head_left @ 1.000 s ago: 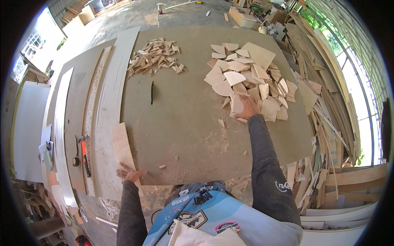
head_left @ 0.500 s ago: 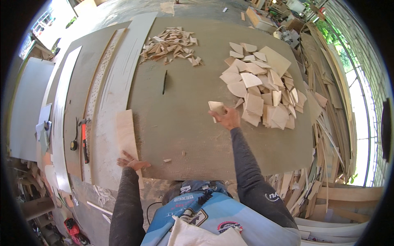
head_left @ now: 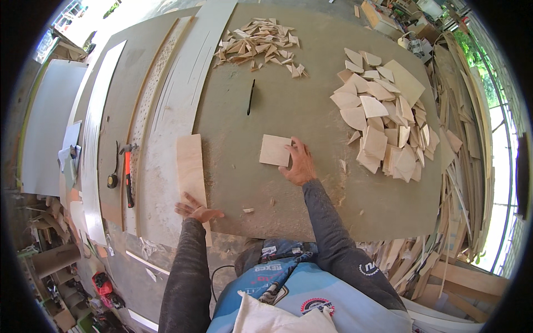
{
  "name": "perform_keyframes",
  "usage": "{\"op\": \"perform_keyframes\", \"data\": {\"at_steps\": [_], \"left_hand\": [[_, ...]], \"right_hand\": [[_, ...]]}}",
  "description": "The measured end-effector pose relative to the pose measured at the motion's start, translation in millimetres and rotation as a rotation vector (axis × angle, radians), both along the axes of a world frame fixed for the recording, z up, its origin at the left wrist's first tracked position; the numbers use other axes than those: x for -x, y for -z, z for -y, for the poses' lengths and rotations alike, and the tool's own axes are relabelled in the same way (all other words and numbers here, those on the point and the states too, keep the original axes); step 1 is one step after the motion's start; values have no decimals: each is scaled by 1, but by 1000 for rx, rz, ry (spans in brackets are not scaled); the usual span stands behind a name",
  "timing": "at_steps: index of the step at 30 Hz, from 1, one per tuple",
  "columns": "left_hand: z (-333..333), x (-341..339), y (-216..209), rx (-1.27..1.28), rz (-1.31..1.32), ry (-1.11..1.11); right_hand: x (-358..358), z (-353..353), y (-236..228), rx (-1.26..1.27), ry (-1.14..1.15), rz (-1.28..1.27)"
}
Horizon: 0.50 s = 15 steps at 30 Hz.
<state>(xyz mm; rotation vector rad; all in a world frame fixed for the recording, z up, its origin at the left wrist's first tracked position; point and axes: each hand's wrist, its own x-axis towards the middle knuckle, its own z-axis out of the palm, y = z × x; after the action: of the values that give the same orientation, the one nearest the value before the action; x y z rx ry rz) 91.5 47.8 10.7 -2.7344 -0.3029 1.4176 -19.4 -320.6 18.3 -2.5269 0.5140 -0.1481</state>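
Observation:
My right hand [head_left: 300,162] grips a square piece of thin plywood [head_left: 275,150] by its right edge, over the middle of the worktable [head_left: 311,213]. Its thumb lies at the lower corner and the fingers at the upper one. With fingers spread, my left hand [head_left: 195,210] rests on the lower part of a long plywood strip [head_left: 190,161], which lies along the edge of a white board [head_left: 161,127]. To the right sits a heap of cut plywood pieces [head_left: 383,119], many with one curved side. A pile of small pointed offcuts [head_left: 258,44] lies at the far side.
A black pen-like stick [head_left: 251,97] lies on the table. Left of the white board are an orange-handled hammer [head_left: 128,177], a tape measure [head_left: 112,180] and a long pale strip [head_left: 102,111]. Stacked wood scraps [head_left: 458,127] crowd the right side.
My right hand has brought the plywood square left, away from the heap, and its broad face now shows. My left hand stays on the strip. The whole view has shifted.

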Motion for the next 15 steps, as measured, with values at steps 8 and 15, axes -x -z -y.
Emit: {"op": "perform_keyframes", "data": {"at_steps": [8,15], "left_hand": [[5,-1,-3,-29,-30,-7],[4,2,-6,38,-1,-42]], "right_hand": [[-48,11,13,84,-151,-97],[-105,23,-2,169,-204,-182]]}}
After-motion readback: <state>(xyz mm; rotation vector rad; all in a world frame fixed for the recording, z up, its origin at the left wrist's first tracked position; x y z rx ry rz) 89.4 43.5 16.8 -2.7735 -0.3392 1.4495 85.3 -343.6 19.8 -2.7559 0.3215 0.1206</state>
